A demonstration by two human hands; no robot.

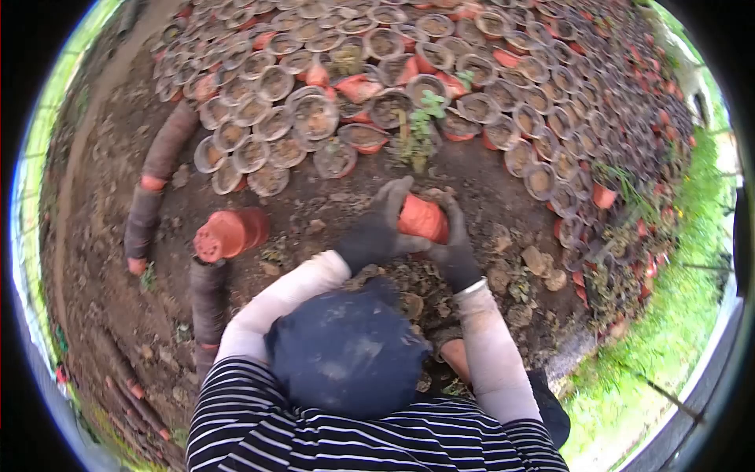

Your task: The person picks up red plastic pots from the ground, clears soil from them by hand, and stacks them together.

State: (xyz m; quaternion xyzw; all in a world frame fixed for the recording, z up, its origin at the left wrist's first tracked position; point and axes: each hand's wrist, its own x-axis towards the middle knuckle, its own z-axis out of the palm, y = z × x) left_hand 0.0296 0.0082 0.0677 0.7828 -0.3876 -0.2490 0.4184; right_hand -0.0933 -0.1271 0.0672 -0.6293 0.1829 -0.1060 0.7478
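Note:
Both of my hands wear dark gloves and meet in front of me over the soil. Between them is an orange-red plant pot, its side turned up toward me. My left hand wraps round the pot's left side, and my right hand closes on its right side. The pot's opening and what is inside it are hidden from view. A leafy green plant grows just beyond my hands, at the edge of the rows of pots.
Many soil-filled pots stand packed together ahead and to the right. To my left lie a short stack of red pots and long dark stacks of nested pots. Clods and dry leaves are near my right arm. Grass borders the right.

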